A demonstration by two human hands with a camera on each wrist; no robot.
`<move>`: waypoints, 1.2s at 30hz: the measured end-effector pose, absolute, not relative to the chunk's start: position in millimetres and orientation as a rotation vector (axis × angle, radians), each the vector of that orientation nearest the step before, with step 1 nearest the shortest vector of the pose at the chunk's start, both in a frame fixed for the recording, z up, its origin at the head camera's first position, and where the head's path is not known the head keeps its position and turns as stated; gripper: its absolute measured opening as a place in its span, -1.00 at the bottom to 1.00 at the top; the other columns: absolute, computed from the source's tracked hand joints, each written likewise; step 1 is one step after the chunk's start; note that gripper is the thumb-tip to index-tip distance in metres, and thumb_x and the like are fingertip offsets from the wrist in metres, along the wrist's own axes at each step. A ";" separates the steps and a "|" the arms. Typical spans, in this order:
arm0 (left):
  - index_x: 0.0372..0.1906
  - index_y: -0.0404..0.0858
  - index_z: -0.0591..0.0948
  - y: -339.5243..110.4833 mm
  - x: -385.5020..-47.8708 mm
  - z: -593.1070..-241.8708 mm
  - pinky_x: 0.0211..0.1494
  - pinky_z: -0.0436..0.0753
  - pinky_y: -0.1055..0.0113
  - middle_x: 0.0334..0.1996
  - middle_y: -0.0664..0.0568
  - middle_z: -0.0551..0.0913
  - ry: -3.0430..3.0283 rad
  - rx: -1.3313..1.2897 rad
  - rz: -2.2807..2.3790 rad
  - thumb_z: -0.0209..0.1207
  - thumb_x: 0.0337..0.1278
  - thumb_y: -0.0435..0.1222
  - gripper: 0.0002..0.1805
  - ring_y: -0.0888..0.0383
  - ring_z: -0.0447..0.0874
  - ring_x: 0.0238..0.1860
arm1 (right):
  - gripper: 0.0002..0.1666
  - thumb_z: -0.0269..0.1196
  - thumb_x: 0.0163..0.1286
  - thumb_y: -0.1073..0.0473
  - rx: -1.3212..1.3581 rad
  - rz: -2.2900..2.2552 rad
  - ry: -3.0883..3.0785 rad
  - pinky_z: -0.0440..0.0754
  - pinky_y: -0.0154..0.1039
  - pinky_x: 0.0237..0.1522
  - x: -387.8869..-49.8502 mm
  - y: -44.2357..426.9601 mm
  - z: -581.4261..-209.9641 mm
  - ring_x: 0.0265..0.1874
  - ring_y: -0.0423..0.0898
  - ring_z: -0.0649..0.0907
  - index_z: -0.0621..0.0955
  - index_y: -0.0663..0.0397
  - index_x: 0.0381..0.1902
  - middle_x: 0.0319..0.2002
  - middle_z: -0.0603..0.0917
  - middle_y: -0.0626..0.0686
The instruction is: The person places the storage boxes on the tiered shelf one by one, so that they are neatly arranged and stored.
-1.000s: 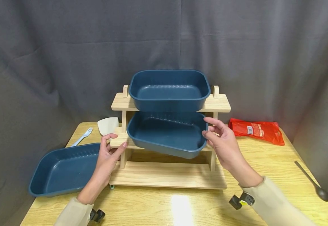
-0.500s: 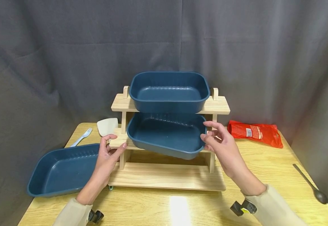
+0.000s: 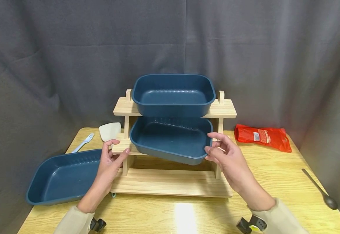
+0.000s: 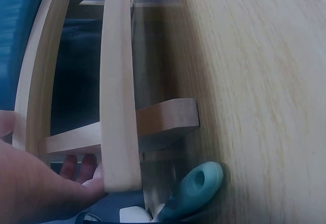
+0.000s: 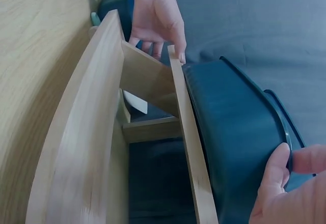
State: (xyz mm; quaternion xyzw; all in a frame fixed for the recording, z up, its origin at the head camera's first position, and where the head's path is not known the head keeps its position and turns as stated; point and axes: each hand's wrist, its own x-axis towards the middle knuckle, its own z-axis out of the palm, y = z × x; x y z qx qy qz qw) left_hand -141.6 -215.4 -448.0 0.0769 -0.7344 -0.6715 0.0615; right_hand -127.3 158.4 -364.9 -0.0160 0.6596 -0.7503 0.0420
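A dark blue plastic bin (image 3: pixel 170 138) sits askew on the middle shelf of a three-tier wooden rack (image 3: pixel 173 183), its front right corner jutting past the shelf edge. My right hand (image 3: pixel 231 162) pinches that bin's right rim between thumb and fingers, as the right wrist view also shows. At the other side, my left hand (image 3: pixel 108 165) grips the left end of the middle shelf, thumb on top and the other fingers behind and below. A second blue bin (image 3: pixel 173 110) stands straight on the top shelf.
A third blue bin (image 3: pixel 67 175) rests on the table at left, near a light blue fork (image 3: pixel 83 142) and a white utensil head (image 3: pixel 110 130). A teal handle (image 4: pixel 196 188) pokes out by the rack. Right of it lie a red packet (image 3: pixel 262 138) and a black spoon (image 3: pixel 322 191).
My right hand has slid a little toward me along the bin's right rim. The left hand keeps its grip, and the bin looks unmoved on the rack; the whole view has shifted slightly.
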 end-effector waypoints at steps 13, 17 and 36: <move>0.42 -0.10 0.31 -215.5 -141.3 -448.5 -0.05 0.57 0.30 -0.04 -0.04 0.59 -2.208 0.227 -2.030 0.40 0.52 -0.14 -0.38 0.04 0.57 -0.03 | -0.37 0.34 0.61 0.29 -0.051 -2.248 2.045 0.74 -0.25 0.09 -136.7 168.9 -361.3 -0.10 -0.09 0.66 0.44 0.29 0.53 -0.03 0.50 0.08; 0.42 -0.09 0.31 -215.7 -141.4 -448.6 -0.03 0.57 0.28 -0.04 -0.04 0.59 -2.209 0.229 -2.028 0.40 0.52 -0.15 -0.38 0.04 0.57 -0.02 | -0.37 0.35 0.62 0.27 -0.085 -2.238 2.056 0.73 -0.27 0.09 -143.2 171.5 -361.1 -0.08 -0.09 0.66 0.45 0.31 0.53 -0.03 0.52 0.07; 0.44 -0.08 0.30 -216.1 -140.4 -448.4 -0.01 0.56 0.26 -0.02 -0.04 0.60 -2.218 0.218 -2.034 0.40 0.52 -0.11 -0.36 0.02 0.56 0.00 | -0.35 0.38 0.60 0.26 -0.137 -2.168 2.061 0.74 -0.30 0.04 -163.5 181.8 -356.7 -0.12 -0.12 0.68 0.47 0.29 0.54 -0.04 0.53 0.05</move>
